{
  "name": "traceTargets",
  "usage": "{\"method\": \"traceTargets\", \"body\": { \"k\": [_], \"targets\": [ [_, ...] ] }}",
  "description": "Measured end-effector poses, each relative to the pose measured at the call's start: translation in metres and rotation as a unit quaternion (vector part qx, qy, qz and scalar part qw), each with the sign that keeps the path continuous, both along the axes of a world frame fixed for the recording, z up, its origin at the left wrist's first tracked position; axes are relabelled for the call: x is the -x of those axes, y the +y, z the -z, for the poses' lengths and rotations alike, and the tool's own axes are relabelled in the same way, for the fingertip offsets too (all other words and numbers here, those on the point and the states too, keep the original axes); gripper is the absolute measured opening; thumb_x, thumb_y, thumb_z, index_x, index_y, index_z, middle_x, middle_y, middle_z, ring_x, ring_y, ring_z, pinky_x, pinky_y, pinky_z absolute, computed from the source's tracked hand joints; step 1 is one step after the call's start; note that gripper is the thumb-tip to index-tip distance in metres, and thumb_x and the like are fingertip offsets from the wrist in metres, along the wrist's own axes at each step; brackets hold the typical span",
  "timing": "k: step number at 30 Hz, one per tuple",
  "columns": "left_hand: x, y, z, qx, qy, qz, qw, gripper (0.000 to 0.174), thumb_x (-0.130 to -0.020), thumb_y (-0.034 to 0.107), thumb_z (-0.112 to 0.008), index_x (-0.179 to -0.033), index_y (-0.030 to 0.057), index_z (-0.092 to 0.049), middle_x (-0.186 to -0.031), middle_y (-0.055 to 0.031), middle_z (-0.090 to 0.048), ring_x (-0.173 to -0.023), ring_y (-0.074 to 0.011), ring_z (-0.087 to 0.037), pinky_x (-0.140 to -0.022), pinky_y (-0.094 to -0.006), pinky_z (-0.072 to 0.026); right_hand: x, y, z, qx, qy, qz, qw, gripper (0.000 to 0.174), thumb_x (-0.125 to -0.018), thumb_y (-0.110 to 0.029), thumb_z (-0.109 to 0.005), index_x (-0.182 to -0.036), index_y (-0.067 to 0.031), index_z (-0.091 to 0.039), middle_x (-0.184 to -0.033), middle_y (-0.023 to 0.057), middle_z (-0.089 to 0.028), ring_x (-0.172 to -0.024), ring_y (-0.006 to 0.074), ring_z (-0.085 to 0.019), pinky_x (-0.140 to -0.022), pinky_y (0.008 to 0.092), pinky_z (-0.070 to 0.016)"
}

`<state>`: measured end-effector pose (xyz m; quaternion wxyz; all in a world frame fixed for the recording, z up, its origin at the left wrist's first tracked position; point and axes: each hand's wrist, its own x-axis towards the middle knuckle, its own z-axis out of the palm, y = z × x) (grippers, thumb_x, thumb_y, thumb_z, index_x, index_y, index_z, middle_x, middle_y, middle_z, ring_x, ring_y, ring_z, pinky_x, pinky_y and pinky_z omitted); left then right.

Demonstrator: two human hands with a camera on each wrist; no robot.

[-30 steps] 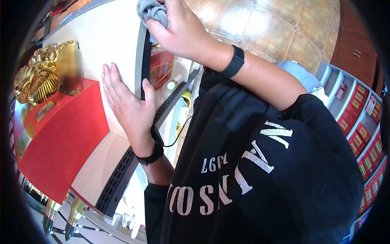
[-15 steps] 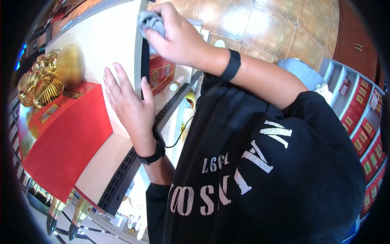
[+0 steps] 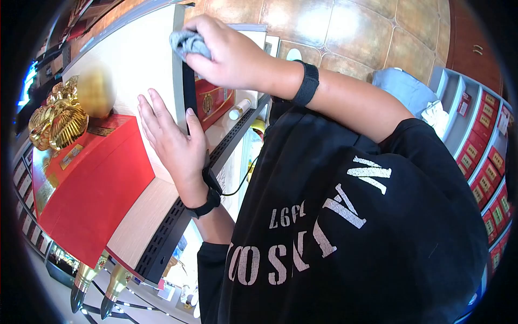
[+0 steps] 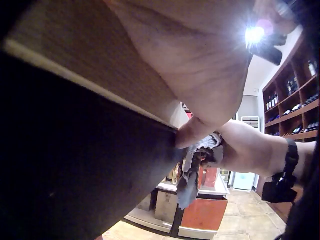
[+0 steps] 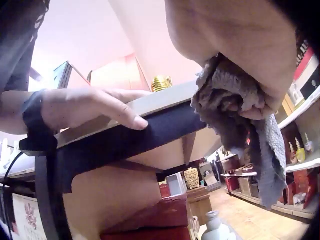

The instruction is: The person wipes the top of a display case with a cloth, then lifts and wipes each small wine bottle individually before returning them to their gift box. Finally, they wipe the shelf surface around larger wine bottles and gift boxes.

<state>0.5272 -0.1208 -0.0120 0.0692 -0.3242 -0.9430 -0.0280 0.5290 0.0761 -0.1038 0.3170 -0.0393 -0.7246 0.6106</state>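
Note:
My right hand [image 3: 226, 54] grips a crumpled grey cloth [image 3: 189, 44] at the front edge of a pale shelf board [image 3: 124, 59]. In the right wrist view the cloth [image 5: 270, 165] bunches under the fingers and its loose end hangs beside the dark strip [image 5: 165, 122] below the board's edge. Flat on the board lies my left hand [image 3: 175, 146], fingers extended and thumb at the edge. A red box [image 3: 97, 189] topped by a shiny gold ornament [image 3: 59, 116] stands beside the left hand. The left wrist view shows the cloth [image 4: 189, 185] hanging beyond the left thumb.
On a lower shelf sit a red case [image 3: 212, 102] and a small white cylinder [image 3: 240, 109]. Two bullet-shaped gold bottles [image 3: 116, 281] show below the red box. Grey racks of red packets [image 3: 477, 140] stand behind me on a tiled floor [image 3: 356, 32].
My right hand has drawn the cloth along the board's edge, closer to my left hand. The left hand stays on the board, and the view has shifted slightly.

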Motion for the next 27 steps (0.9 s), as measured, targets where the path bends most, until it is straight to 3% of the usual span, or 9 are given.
{"method": "traceTargets", "body": {
  "k": [7, 13, 14, 17, 20, 27],
  "targets": [
    [0.000, 0.000, 0.002, -0.003, 0.009, 0.010, 1.000, 0.081, -0.096, 0.018, -0.069, -0.168, 0.0040, -0.035, -0.169, -0.0333, -0.034, -0.157, -0.0500, -0.034, -0.128, -0.0554, -0.0284, 0.007, 0.001, 0.000, -0.025, 0.022, 0.050, 0.998, 0.048, -0.094, -0.020, -0.071, -0.135, 0.0010, -0.058, -0.126, 0.0253, -0.065, -0.114, 0.0444, -0.068, -0.098, 0.0478, -0.0567],
    [0.001, -0.001, 0.001, -0.003, 0.005, 0.010, 1.000, 0.081, -0.095, 0.017, -0.068, -0.168, 0.0035, -0.035, -0.169, -0.0338, -0.034, -0.156, -0.0504, -0.035, -0.128, -0.0554, -0.0289, -0.009, -0.006, -0.005, -0.060, 0.006, 0.013, 0.998, 0.048, -0.094, -0.016, -0.071, -0.137, -0.0018, -0.058, -0.128, 0.0222, -0.062, -0.116, 0.0411, -0.067, -0.100, 0.0435, -0.0557],
    [0.001, -0.002, 0.001, -0.003, 0.005, 0.011, 1.000, 0.081, -0.095, 0.017, -0.068, -0.168, 0.0036, -0.035, -0.169, -0.0338, -0.034, -0.156, -0.0504, -0.035, -0.128, -0.0553, -0.0289, -0.008, -0.006, -0.005, -0.065, 0.029, 0.012, 0.997, 0.048, -0.090, -0.017, -0.071, -0.133, -0.0001, -0.060, -0.123, 0.0235, -0.063, -0.109, 0.0429, -0.068, -0.098, 0.0481, -0.0565],
    [0.002, -0.002, 0.002, -0.011, 0.001, 0.013, 1.000, 0.083, -0.092, 0.017, -0.068, -0.167, 0.0033, -0.037, -0.169, -0.0347, -0.033, -0.156, -0.0513, -0.035, -0.128, -0.0565, -0.0282, -0.010, 0.002, -0.010, -0.058, 0.019, -0.016, 0.998, 0.045, -0.090, -0.016, -0.070, -0.132, -0.0004, -0.061, -0.123, 0.0236, -0.063, -0.108, 0.0426, -0.068, -0.097, 0.0485, -0.0566],
    [0.001, -0.002, 0.002, -0.012, 0.001, 0.011, 1.000, 0.083, -0.091, 0.018, -0.068, -0.167, 0.0030, -0.037, -0.169, -0.0350, -0.033, -0.155, -0.0517, -0.035, -0.128, -0.0572, -0.0282, -0.006, 0.006, -0.012, -0.046, 0.032, 0.028, 0.998, 0.044, -0.090, -0.015, -0.069, -0.131, -0.0005, -0.061, -0.122, 0.0235, -0.063, -0.109, 0.0426, -0.068, -0.096, 0.0487, -0.0565],
    [0.001, -0.001, 0.003, -0.009, 0.008, 0.008, 1.000, 0.083, -0.091, 0.018, -0.067, -0.167, 0.0040, -0.038, -0.168, -0.0348, -0.034, -0.155, -0.0518, -0.036, -0.127, -0.0573, -0.0298, -0.012, -0.008, -0.013, -0.052, 0.010, 0.002, 0.999, 0.047, -0.095, -0.014, -0.067, -0.138, 0.0002, -0.056, -0.127, 0.0247, -0.064, -0.115, 0.0409, -0.068, -0.101, 0.0451, -0.0561]
  ]
}}
